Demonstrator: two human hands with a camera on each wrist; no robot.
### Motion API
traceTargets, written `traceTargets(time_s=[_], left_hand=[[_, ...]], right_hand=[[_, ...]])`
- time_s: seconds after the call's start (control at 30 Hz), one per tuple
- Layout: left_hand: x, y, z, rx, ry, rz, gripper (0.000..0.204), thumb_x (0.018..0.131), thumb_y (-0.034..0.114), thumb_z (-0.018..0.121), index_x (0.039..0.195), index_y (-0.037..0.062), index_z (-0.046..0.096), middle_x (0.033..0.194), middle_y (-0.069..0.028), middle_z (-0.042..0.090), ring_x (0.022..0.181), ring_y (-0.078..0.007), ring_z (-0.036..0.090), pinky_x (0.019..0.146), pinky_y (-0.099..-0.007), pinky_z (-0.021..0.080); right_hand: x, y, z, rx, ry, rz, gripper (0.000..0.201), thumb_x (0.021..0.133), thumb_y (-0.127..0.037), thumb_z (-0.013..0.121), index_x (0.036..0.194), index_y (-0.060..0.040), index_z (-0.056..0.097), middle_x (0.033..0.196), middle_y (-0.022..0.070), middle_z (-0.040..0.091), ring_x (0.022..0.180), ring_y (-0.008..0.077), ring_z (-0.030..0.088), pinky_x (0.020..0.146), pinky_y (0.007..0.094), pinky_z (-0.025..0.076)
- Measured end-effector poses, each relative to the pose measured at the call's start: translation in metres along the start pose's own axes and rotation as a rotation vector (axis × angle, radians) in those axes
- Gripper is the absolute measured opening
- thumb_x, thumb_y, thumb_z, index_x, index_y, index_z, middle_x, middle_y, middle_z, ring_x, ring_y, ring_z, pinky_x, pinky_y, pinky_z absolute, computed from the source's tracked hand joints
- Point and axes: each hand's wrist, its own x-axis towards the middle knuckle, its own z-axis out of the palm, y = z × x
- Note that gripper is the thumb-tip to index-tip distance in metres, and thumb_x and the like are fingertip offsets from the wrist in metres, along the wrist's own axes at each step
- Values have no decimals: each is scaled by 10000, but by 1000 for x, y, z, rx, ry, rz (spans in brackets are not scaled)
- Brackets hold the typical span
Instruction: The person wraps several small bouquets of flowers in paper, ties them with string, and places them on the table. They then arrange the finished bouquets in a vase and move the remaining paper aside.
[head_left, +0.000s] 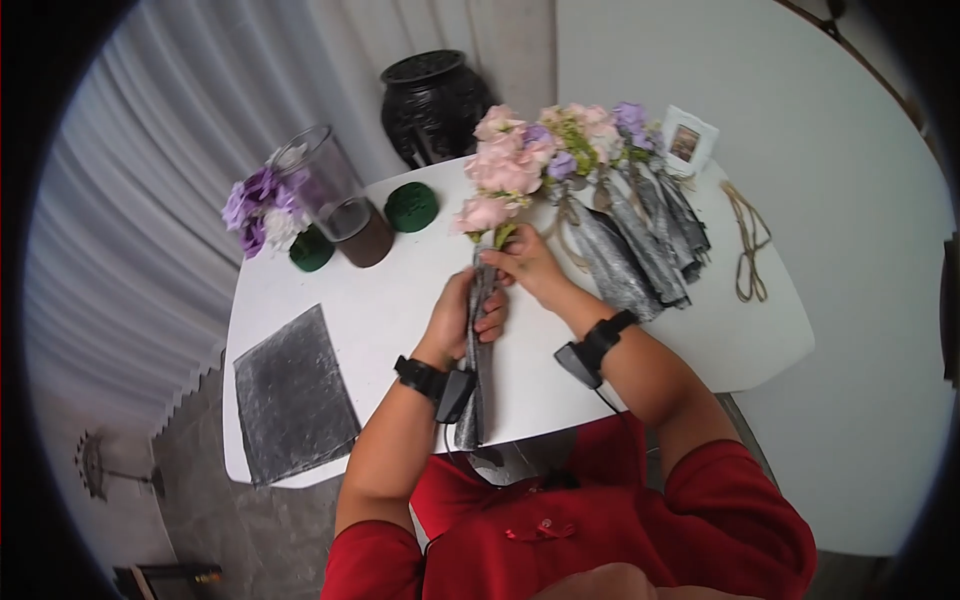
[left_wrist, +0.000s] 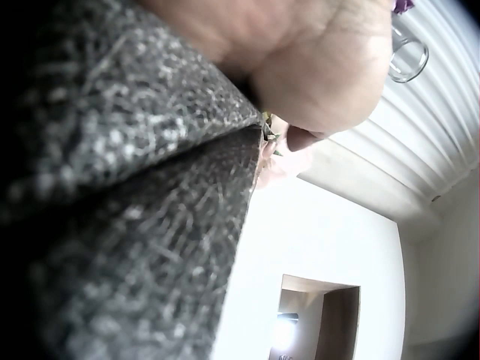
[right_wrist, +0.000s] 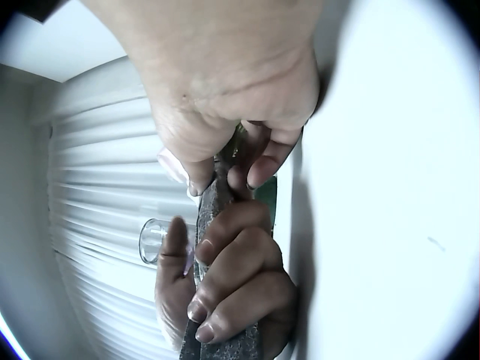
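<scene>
A narrow bundle of grey speckled wrapping [head_left: 479,385] stands below pink flowers [head_left: 503,165] in the head view. My left hand [head_left: 460,315] grips it midway, fingers curled round the wrapping [right_wrist: 232,346] in the right wrist view. Higher up, my right hand [head_left: 530,265] pinches the top of the wrapping just under the blooms, thumb on one side and fingers on the other. The left wrist view shows the folded grey wrapping [left_wrist: 165,225] close up beside my left palm [left_wrist: 315,60].
A flat grey sheet [head_left: 295,400] lies at the table's left. Behind it are purple and white flowers [head_left: 262,210], a clear cylinder [head_left: 325,180], a brown container [head_left: 362,238] and green foam [head_left: 411,207]. Several wrapped bouquets [head_left: 610,255], a white frame [head_left: 689,141] and twine [head_left: 748,245] are at right.
</scene>
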Motion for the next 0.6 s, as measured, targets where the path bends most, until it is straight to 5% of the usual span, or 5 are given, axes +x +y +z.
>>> traceTargets(time_s=[0.2,0.4,0.53,0.6], left_hand=[[2,-6,6,356,130,26,366,999,382,300,1028,61,472,647,12,389,419,-73,327,369,-218,285],[0,0,-12,119,107,9,293,982,274,297,1070,56,472,656,-7,387,425,-90,312,376,-237,278],[1,5,-24,-70,68,50,341,955,239,289,1173,39,460,667,-13,377,444,-95,305,389,-244,280],[1,5,-23,-55,64,58,331,958,230,287,1163,36,459,669,-13,376,452,-95,315,393,-249,286]], right_hand=[[-2,-8,-1,-40,61,28,530,798,-259,740,1113,-51,368,799,55,600,598,101,564,473,221,445],[-2,-8,-14,195,-9,116,399,925,-296,565,1162,-6,427,790,80,621,598,131,587,472,252,471],[-12,-30,-28,-1,54,96,315,938,-242,533,1147,-15,472,918,151,658,607,113,583,494,238,480],[-23,-55,-46,-244,33,-86,247,933,-190,522,1098,-7,515,884,123,660,613,103,573,503,226,477]])
